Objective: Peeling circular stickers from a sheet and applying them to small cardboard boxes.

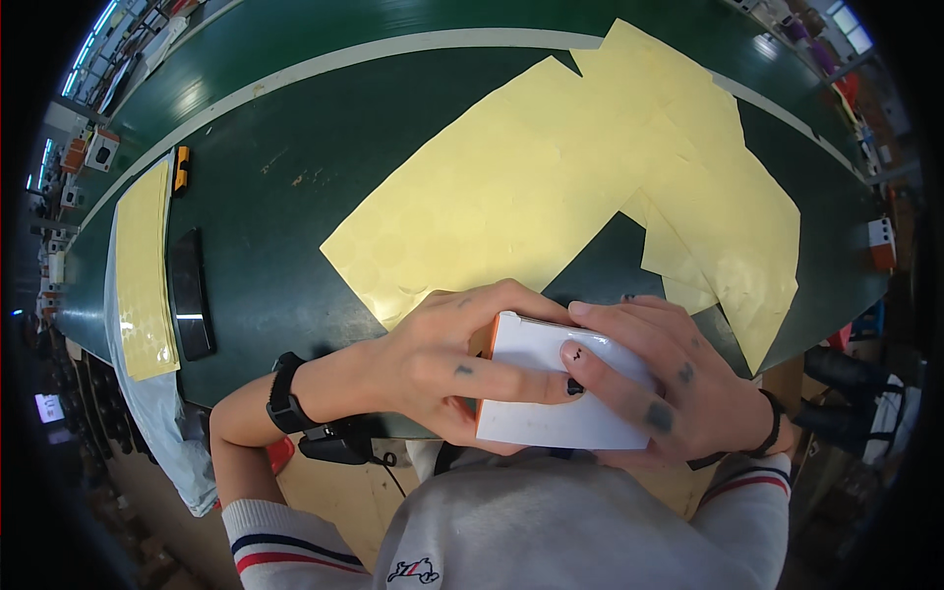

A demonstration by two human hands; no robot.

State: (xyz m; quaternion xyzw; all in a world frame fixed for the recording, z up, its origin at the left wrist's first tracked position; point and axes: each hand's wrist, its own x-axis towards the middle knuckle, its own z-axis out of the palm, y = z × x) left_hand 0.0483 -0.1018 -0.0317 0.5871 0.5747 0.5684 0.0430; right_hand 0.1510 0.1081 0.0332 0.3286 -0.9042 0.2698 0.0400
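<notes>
A small white box (551,388) with an orange edge is held close to my chest, just over the near edge of the dark green table (285,246). My left hand (442,359) wraps its left side, index finger lying across the white face. My right hand (669,379) grips the right side, fingers curled over the top. Both hands touch each other on the box. My left wrist wears a black band.
Several pale yellow backing sheets (580,187) overlap across the table's middle and right. At the left lie a yellow sticker sheet (146,270) on clear plastic, a black phone (190,293) and a small yellow-black object (181,169). A pale stripe (324,64) runs across the table's far side.
</notes>
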